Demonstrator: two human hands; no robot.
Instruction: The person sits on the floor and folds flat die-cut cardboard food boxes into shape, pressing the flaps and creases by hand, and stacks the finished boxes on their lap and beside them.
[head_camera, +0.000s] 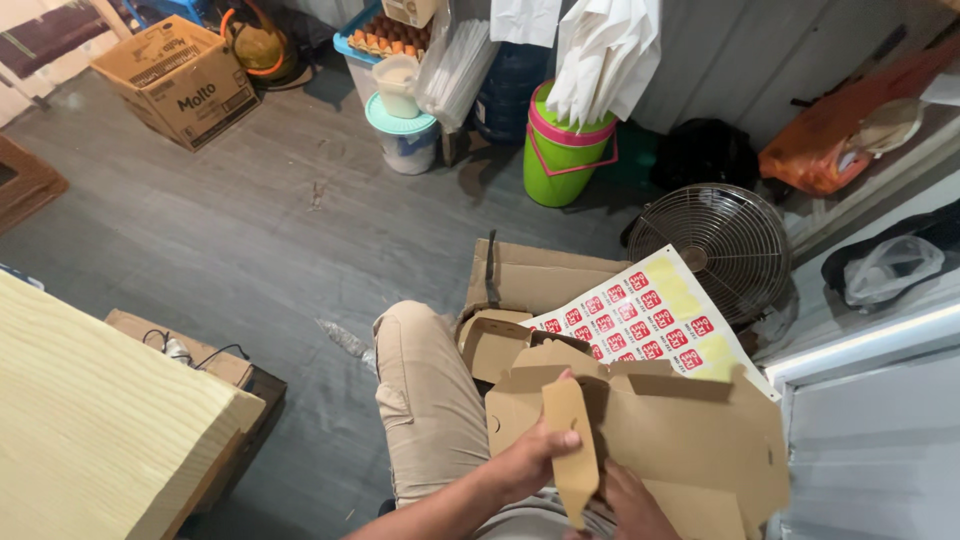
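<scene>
Low down, both hands (535, 462) on a cardboard flap (573, 450) — perhaps pinched.

Dim indoor light, soft shadows (edges slightly warped), sharp focus

Your only view: head camera, looking steeply down, close over your lap; floor (250, 230) stretches toward 12 o'clock, fan (712, 245) at 1 o'clock.
</scene>
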